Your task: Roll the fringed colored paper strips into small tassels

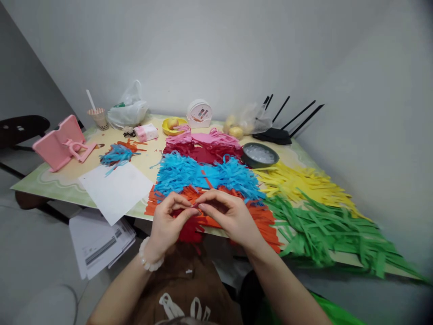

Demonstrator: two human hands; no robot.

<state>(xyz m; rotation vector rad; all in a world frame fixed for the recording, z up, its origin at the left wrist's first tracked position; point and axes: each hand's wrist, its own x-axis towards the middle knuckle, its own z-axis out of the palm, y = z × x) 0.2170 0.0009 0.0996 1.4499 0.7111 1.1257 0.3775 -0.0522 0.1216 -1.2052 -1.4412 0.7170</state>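
Both hands meet at the table's front edge. My left hand [171,221], with a pale bracelet at the wrist, pinches a dark red paper piece [191,229] whose strips hang below the fingers. My right hand [232,214] pinches the same red piece from the other side, fingertips nearly touching the left ones. Under and around the hands lie orange fringed strips [262,221]. Behind them are blue fringed paper [176,174], dark red fringed paper [203,153] and pink fringed paper [203,138]. The exact grip point is partly hidden by the fingers.
Yellow strips [307,185] and green strips [324,232] spread right. A dark bowl [260,155], black router [275,135] and yellow dish [174,127] stand behind. White paper [117,192], a blue-orange bundle [117,154] and pink stand [61,142] lie left.
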